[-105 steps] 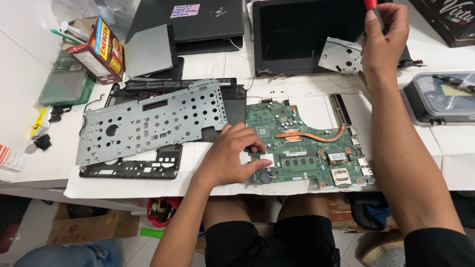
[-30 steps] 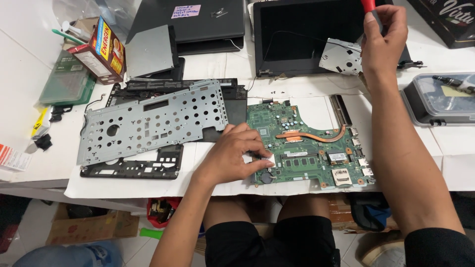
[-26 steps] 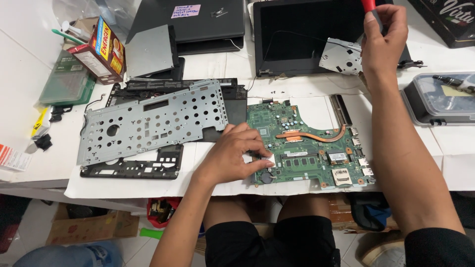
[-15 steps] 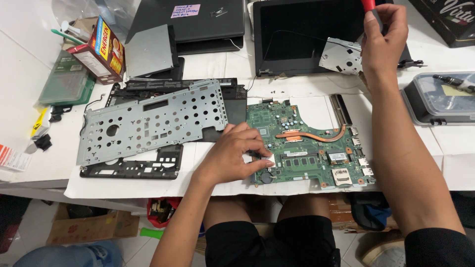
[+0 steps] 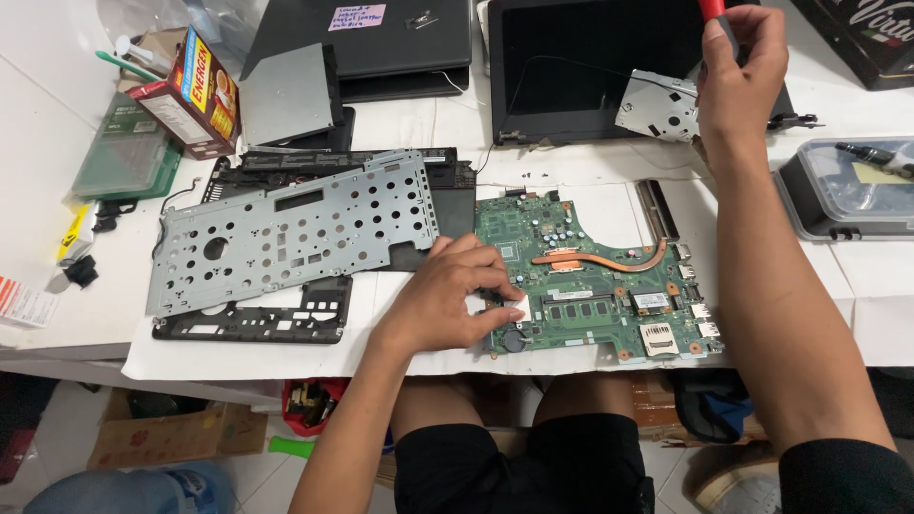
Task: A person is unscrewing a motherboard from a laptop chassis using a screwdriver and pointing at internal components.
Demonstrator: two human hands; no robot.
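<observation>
From my seat at the feed, almost nothing has shifted across the last 3.5 seconds: both hands sit where they were. My left hand (image 5: pixel 452 300) rests palm-down on the left edge of the green motherboard (image 5: pixel 595 281), fingers curled loosely with the tips pressing on the board by a white label; its grip is not closed on anything. The board lies flat on the white desk (image 5: pixel 885 286), low and centre in view, with the copper heat pipe (image 5: pixel 609 259) arcing across its upper half. My right hand (image 5: pixel 738 71) is raised at 1 o'clock from the board, its grip closed around a red-handled screwdriver (image 5: pixel 711 9) whose handle runs out of the top of the frame. Just left of that hand, a small silver metal bracket (image 5: pixel 657 105) lies over the corner of the dark laptop screen panel (image 5: pixel 590 67). At 9 o'clock from the board, the perforated grey metal plate (image 5: pixel 290 228) lies over a black keyboard frame (image 5: pixel 257 319). A clear plastic box (image 5: pixel 843 190) sits at 3 o'clock.
</observation>
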